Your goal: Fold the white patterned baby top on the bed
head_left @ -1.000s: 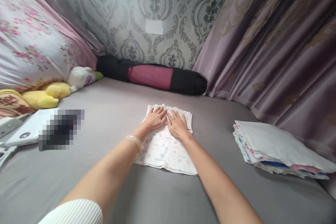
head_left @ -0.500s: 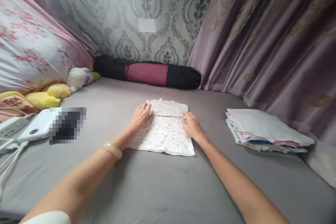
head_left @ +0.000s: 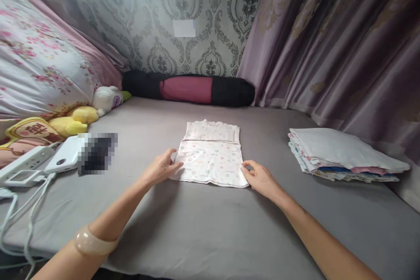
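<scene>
A small white cotton garment printed with pastel circles (head_left: 210, 159) lies flat in the middle of the grey bed sheet (head_left: 203, 236), its far end folded over into a narrow band. The left hand (head_left: 159, 169) rests at the garment's near left corner, thumb and fingertips pinched together on the hem. The right hand (head_left: 261, 178) sits at the near right corner, thumb and forefinger closed on the edge of the cloth there. Both forearms reach in from the bottom of the view, and a pale translucent bangle (head_left: 92, 241) circles the left wrist.

To the right, well apart from the garment, a stack of folded white and coloured cloths (head_left: 341, 154) lies beside the mauve curtain (head_left: 344, 43). At the far end a black and maroon cylindrical bag (head_left: 188, 88) lies against the patterned wallpaper. On the left are a floral pillow (head_left: 39, 65), yellow and white plush toys (head_left: 82, 111), and a white power strip with cables (head_left: 26, 164)
</scene>
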A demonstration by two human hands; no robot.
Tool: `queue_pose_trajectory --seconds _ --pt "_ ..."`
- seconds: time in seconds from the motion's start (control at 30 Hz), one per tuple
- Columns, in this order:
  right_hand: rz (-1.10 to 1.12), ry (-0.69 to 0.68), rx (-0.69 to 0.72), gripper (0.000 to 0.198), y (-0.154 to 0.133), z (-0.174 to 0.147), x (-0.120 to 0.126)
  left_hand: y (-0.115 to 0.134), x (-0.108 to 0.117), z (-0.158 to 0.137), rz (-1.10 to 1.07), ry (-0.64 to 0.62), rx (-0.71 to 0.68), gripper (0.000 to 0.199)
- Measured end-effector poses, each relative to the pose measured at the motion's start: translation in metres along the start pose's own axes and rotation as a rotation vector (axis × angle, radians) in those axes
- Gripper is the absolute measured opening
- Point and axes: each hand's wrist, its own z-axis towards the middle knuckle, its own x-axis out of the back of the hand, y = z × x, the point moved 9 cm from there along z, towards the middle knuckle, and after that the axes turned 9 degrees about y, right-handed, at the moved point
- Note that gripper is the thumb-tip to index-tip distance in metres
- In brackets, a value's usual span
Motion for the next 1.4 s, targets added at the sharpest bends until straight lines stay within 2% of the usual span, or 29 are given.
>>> queue_pose_trajectory --seconds 0.1,0.27,0.4,0.47,0.63,0.7,0.83,0.93,1.07,1.2,1.33,1.4 --pt "0.14 -0.071 0.05 0.044 -0.005 -0.014 -0.002 0.004 -0.004 -0.014 -0.164 -0.142 -0.014 0.072" --pt "0.071 -0.141 0.145 0.043 -0.008 -0.027 -0.003 0.002 0.002 -0.021 -0.31 -0.224 0.036 0.049" --pt "-0.013 -0.006 0.27 0.035 -0.017 -0.023 0.011 0.014 0.007 -0.025 -0.268 -0.24 -0.087 0.048" --pt "-0.056 0.08 0.31 0.03 -0.023 -0.02 0.019 0.022 0.011 -0.025 -0.224 -0.192 -0.171 0.046" --pt "-0.119 0.242 0.436 0.03 -0.039 -0.02 0.041 0.04 0.031 -0.022 -0.061 0.108 -0.405 0.026" --pt "-0.13 0.264 0.536 0.035 -0.045 -0.023 0.048 0.042 0.032 -0.022 0.003 0.138 -0.461 0.031" --pt "-0.114 0.158 0.668 0.045 -0.045 -0.026 0.049 0.039 0.03 -0.024 0.083 0.073 -0.551 0.038" --pt "-0.113 0.107 0.682 0.044 -0.04 -0.029 0.052 0.038 0.031 -0.032 0.1 0.003 -0.605 0.036" --pt "-0.107 0.06 0.692 0.04 -0.041 -0.046 0.06 0.04 0.034 -0.051 0.105 -0.119 -0.565 0.033" --pt "-0.083 -0.059 0.629 0.037 -0.041 -0.069 0.059 0.042 0.032 -0.072 0.079 -0.225 -0.546 0.029" --pt "-0.023 -0.145 0.473 0.035 -0.035 -0.066 0.049 0.044 0.033 -0.064 -0.003 -0.145 -0.544 0.029" --pt "-0.003 -0.104 0.362 0.033 -0.028 -0.05 0.045 0.043 0.03 -0.048 -0.05 -0.077 -0.477 0.033"
